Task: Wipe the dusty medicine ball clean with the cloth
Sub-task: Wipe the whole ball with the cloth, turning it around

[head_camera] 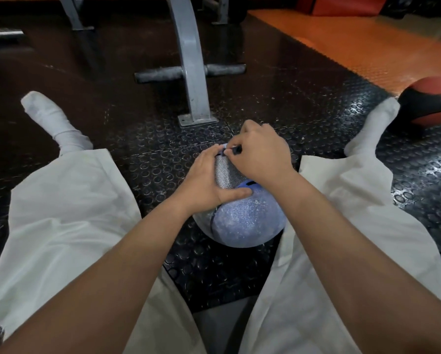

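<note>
The dusty blue-grey medicine ball [247, 221] lies on the studded black floor mat [291, 98] between your legs. Your left hand [204, 180] grasps its 10 o'clock side, the thumb pressed flat on it. Your right hand [262, 152], at its 12 o'clock, pinches a small dark tab [236, 149].

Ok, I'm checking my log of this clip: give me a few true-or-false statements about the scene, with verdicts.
The left hand holds the blue medicine ball. True.
The right hand hangs idle. False: it pinches a small dark piece atop the ball.
The ball sits on a bench. False: it sits on the black studded floor mat.
A red and black ball lies near the right foot. True.
The blue ball looks spotless. False: whitish dust speckles it.
</note>
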Available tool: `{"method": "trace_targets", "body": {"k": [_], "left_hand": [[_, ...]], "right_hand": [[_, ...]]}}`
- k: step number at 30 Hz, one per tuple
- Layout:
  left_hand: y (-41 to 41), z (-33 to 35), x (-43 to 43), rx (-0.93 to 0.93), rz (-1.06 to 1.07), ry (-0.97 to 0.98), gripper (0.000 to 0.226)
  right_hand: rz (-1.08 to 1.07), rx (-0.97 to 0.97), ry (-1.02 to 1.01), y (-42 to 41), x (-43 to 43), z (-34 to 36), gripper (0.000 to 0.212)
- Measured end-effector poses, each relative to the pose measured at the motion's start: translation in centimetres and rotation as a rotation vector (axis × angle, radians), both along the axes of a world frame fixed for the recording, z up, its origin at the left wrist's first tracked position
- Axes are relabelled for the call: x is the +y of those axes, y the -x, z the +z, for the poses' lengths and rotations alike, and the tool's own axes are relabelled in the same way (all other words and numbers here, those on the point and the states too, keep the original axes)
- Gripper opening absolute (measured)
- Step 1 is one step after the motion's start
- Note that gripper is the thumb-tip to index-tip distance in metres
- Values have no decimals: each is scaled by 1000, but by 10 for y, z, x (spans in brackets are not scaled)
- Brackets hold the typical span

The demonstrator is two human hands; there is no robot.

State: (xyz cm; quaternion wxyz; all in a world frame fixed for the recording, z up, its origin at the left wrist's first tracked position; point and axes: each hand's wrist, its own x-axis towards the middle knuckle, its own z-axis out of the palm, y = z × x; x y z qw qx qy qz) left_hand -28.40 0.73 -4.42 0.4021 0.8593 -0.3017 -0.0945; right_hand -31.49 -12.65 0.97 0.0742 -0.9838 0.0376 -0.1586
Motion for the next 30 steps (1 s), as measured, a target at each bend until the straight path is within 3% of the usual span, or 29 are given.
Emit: {"method": "trace_targets", "body": {"k": [5, 8, 17, 22, 30], "left_hand": [[-13, 7, -15, 31, -43, -57, 112], [-12, 8, -20, 6, -65, -66, 112], [-13, 9, -13, 56, -50, -116, 128], [-21, 15, -12, 82, -90, -107, 112], [-7, 10, -16, -19, -114, -138, 120]], "right_hand": [[93, -151, -97, 33, -12, -16, 14], [130, -100, -197, 51, -20, -18, 13], [-3, 32, -99, -5, -14, 3, 22], [191, -122, -120, 38, -6, -16, 16], [195, 32, -205, 9, -29, 3, 19]]}}
